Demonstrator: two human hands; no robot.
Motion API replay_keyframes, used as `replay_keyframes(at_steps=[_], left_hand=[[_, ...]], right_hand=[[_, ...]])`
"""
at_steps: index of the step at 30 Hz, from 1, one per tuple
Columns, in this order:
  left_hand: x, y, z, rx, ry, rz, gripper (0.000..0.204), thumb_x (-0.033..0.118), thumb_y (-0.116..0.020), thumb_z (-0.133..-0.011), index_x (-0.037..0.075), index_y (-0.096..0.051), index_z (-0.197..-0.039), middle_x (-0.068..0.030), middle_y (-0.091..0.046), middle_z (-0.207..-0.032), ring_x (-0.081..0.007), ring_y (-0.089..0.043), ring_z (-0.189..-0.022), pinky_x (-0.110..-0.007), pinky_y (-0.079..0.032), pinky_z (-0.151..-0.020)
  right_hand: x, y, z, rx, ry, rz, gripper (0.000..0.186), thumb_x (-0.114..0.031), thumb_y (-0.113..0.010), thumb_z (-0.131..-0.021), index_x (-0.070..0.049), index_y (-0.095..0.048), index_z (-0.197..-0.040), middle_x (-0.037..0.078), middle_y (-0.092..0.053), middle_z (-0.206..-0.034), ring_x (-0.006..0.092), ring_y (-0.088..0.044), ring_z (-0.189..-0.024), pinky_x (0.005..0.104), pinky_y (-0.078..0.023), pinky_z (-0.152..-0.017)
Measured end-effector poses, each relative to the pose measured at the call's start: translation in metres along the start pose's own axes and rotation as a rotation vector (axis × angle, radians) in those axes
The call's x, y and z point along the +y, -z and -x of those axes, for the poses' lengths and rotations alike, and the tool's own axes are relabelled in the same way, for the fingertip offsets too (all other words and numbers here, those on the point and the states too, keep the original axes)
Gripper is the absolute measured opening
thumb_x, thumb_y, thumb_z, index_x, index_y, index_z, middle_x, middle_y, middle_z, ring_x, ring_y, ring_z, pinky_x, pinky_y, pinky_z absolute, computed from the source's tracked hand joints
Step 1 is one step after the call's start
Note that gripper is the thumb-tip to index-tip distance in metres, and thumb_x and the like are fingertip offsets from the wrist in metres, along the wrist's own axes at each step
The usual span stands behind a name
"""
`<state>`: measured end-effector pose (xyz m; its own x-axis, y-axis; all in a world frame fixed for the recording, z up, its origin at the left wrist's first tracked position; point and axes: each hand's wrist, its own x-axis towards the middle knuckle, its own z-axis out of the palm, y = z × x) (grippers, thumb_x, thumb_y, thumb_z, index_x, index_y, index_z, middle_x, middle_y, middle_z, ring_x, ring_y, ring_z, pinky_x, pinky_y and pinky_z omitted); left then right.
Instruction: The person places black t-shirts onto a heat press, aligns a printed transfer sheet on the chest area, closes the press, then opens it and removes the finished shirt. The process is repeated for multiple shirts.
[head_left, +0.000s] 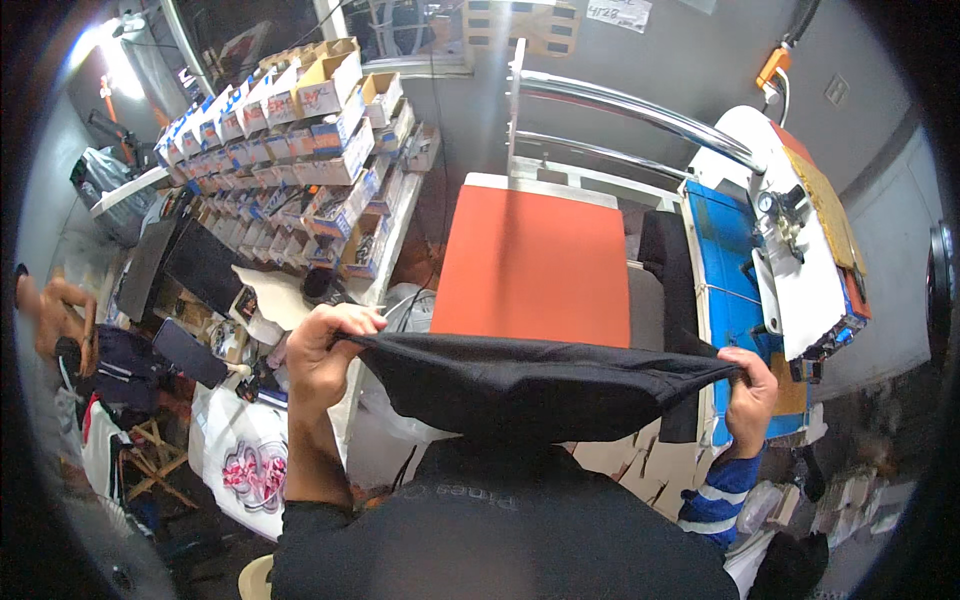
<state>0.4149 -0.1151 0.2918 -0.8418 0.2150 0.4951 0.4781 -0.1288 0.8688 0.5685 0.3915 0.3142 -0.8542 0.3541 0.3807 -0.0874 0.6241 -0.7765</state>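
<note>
Nearest the camera, a black garment (530, 385) is stretched level between both hands, its near part running down toward the person's chest. The left hand (322, 352) is closed on the garment's left edge, fingers curled over the hem; the right hand (748, 388) pinches the right edge, with a blue striped cuff (722, 487) below it. The garment's top hem lies just in front of the orange platen (538, 262) of a heat press, overlapping the platen's near edge. The platen's flat face beyond the hem is bare, its left edge open to the gap beside it. Right of the platen, close by, stands a blue and white machine body (790, 250). Behind the platen rise curved metal bars (640, 110). Left of the platen, across the gap, racks of small boxes (300, 150) slope away.
</note>
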Motion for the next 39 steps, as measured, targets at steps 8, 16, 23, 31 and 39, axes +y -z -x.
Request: replay_keyframes(at_steps=[8,16,23,31,39], left_hand=[[0.003,0.034,0.013,0.235,-0.061,-0.233,0.020,0.005,-0.078,-0.084,0.002,-0.061,-0.093,-0.0076,-0.067,-0.082,-0.0163,-0.064,-0.079,-0.029,-0.051,-0.074],[0.041,0.064,-0.029,-0.081,-0.427,-0.189,0.048,0.043,-0.081,-0.088,0.003,-0.056,-0.080,-0.0007,-0.047,-0.052,-0.0107,-0.043,-0.043,-0.026,-0.029,-0.042],[0.055,0.040,-0.111,0.219,-0.316,-0.609,0.027,0.021,-0.071,-0.095,0.001,-0.057,-0.082,-0.0015,-0.055,-0.072,-0.0112,-0.052,-0.068,-0.027,-0.042,-0.062],[-0.164,0.032,-0.257,-0.122,-0.016,-0.957,0.023,0.024,-0.077,-0.087,0.001,-0.077,-0.093,-0.0162,-0.072,-0.085,-0.0302,-0.070,-0.080,-0.039,-0.054,-0.078],[-0.348,-0.026,-0.253,0.387,0.931,-0.361,0.019,0.014,-0.075,-0.094,-0.005,-0.070,-0.096,-0.0159,-0.074,-0.080,-0.0188,-0.074,-0.060,-0.030,-0.057,-0.047]], right_hand=[[-0.001,0.029,0.015,0.230,0.181,0.038,0.013,-0.014,-0.068,-0.097,-0.001,-0.065,-0.096,0.008,-0.066,-0.091,0.0215,-0.063,-0.084,0.0334,-0.050,-0.081],[-0.035,0.062,0.001,0.248,0.350,0.098,0.032,-0.029,-0.069,-0.098,0.001,-0.061,-0.090,0.007,-0.055,-0.080,0.0186,-0.052,-0.075,0.0320,-0.041,-0.070],[-0.037,0.090,-0.058,0.434,0.433,0.295,0.024,-0.022,-0.070,-0.099,0.001,-0.064,-0.095,0.005,-0.061,-0.086,0.0163,-0.056,-0.081,0.0314,-0.047,-0.077],[0.104,-0.046,-0.248,-0.022,0.391,0.729,0.019,-0.020,-0.063,-0.093,-0.003,-0.068,-0.089,0.020,-0.067,-0.088,0.0402,-0.066,-0.091,0.0506,-0.052,-0.079],[0.295,-0.191,-0.285,-0.145,-0.782,0.341,0.029,-0.023,-0.064,-0.092,0.003,-0.073,-0.103,0.023,-0.074,-0.111,0.0390,-0.070,-0.108,0.0481,-0.054,-0.096]])
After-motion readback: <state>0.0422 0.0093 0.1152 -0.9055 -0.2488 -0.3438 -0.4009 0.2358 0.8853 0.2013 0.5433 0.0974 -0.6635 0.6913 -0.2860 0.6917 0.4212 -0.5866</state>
